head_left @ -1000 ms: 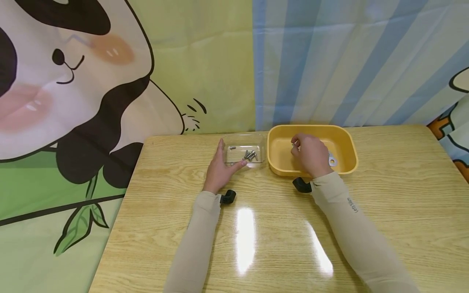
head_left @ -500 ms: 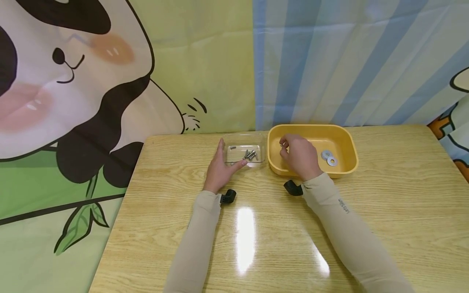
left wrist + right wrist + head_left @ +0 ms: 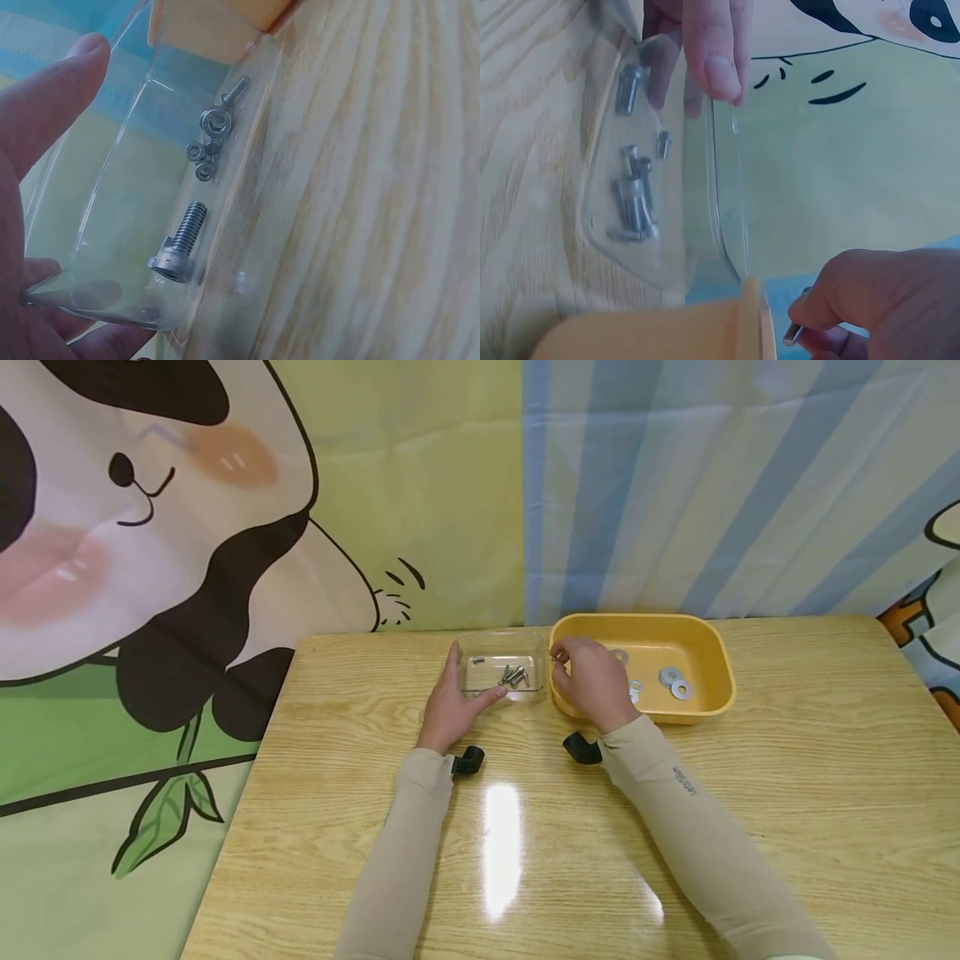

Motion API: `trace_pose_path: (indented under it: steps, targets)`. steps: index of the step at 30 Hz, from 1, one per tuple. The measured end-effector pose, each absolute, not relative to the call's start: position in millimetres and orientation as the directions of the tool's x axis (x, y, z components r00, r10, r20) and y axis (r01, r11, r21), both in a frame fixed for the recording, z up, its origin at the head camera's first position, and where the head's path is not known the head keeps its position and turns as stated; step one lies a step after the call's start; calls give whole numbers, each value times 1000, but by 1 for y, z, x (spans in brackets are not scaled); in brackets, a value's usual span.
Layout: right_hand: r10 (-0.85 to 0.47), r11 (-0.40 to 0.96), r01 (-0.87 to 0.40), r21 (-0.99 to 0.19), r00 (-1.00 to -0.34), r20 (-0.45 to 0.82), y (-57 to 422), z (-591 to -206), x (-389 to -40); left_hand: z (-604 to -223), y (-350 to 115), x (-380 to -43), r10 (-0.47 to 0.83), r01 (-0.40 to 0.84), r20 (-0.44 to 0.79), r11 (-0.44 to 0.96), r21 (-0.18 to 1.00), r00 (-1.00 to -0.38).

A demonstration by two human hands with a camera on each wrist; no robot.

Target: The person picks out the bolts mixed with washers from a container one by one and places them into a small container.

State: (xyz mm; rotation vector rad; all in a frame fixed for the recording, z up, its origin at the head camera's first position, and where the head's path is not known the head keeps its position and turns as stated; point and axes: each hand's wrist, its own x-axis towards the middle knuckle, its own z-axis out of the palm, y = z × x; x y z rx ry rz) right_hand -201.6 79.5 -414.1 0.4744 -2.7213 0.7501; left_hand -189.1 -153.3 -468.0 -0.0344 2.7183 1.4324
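Observation:
My left hand [image 3: 452, 710] grips a clear plastic box [image 3: 105, 180] at its left end, thumb along the near rim and fingers round the side. Several socket head screws [image 3: 514, 677] of mixed sizes lie on the box floor; a large one [image 3: 180, 244] lies apart from the cluster in the left wrist view. Between thumb and fingertips my right hand [image 3: 597, 683] pinches a small screw [image 3: 793, 334], its threaded end showing. That hand is over the left end of a yellow bin [image 3: 716, 700], close to the wall beside the clear box.
Flat washers [image 3: 680, 690] lie in the right part of the bin, with more [image 3: 635, 687] partly hidden by the right hand. Box and bin stand side by side at the back of the wooden table [image 3: 337, 827]. A printed curtain [image 3: 450, 502] hangs right behind.
My right hand has moved left across the bin towards the clear box, uncovering washers behind it. My left hand and the box have stayed in place.

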Motion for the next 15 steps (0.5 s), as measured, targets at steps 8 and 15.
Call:
trace_pose_path:
  steps: [8,15]
  targets:
    - [-242,801,-373,-468,-917,316,65,-415,-202,-471,-154,-192,9,-45,-62,577,815,-998]
    - [-250,797,-369,-477,-922,296,56,-418,-202,-471,-153,-191,1,-58,-71,564,823,-997]
